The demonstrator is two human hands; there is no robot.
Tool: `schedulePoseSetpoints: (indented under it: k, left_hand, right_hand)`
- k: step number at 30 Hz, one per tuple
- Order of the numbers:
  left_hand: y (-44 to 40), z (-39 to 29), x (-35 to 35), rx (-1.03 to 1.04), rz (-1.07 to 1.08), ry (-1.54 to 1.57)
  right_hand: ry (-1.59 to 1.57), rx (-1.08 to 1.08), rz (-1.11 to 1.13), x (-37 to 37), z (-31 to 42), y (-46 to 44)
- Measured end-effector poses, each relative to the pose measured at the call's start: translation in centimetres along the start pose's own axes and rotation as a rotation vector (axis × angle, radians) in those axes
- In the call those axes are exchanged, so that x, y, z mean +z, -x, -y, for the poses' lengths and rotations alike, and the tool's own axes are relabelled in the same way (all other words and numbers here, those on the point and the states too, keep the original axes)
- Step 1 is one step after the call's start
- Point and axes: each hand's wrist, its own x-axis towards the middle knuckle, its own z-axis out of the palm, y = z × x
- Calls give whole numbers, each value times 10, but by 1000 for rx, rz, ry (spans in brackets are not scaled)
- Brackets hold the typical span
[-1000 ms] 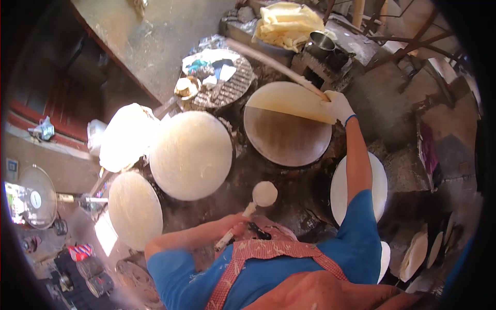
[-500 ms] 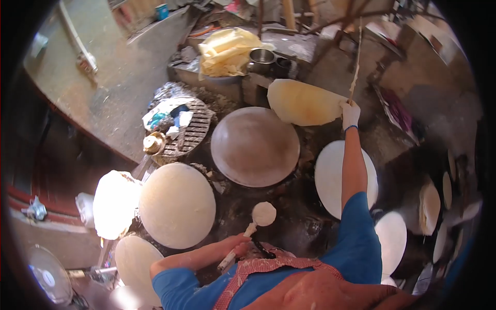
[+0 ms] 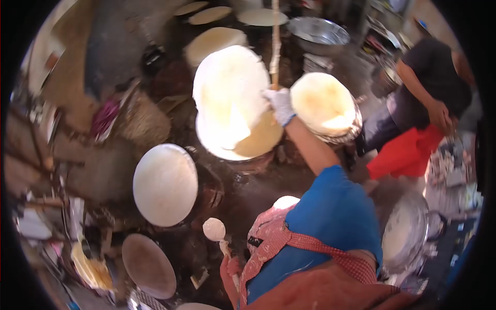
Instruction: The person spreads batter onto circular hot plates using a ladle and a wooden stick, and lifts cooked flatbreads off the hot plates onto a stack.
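Note:
My left hand, low in the view, is closed round the handle of a ladle whose round bowl is coated in white batter. My gloved right hand reaches far forward, its fingers closed on a long, batter-crusted stick. They are also at the edge of a large thin flatbread, which hangs over another pale round. Whether the fingers still pinch the flatbread is hard to see. Just right of the glove lies a browned flatbread on a round support.
A white-covered round griddle stands at left, with a bare brown griddle below it. Behind are more pale rounds and a metal basin. Another person with red cloth is at right, near a large pan.
My view has turned right, away from the brown griddle. My right hand has carried the flatbread and stick over to the pale round; the bread is now spread out. My left hand keeps the ladle.

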Motion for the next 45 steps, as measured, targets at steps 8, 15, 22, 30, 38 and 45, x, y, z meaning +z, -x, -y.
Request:
schedulePoseSetpoints:
  k: [8, 15, 22, 30, 38, 45]
  left_hand:
    - [-100, 48, 54, -59, -44, -98]
    - [-116, 61, 68, -90, -50, -194]
    - [-111, 73, 26, 77, 85, -173]
    - [-104, 84, -10, 375, 66, -502]
    - [-81, 72, -50, 418, 48, -93]
    - [-63, 81, -80, 429, 264, 74]
  right_hand:
    - [227, 103, -525, -395, -71, -78]
    - [573, 265, -838, -512, -220, -118]
    - [1228, 207, -651, -384, -63, -27]
    - [926, -171, 469, -182, -109, 32]
    - [1127, -293, 793, -92, -167, 79]
    - [1266, -767, 1003, -82, -140, 89]
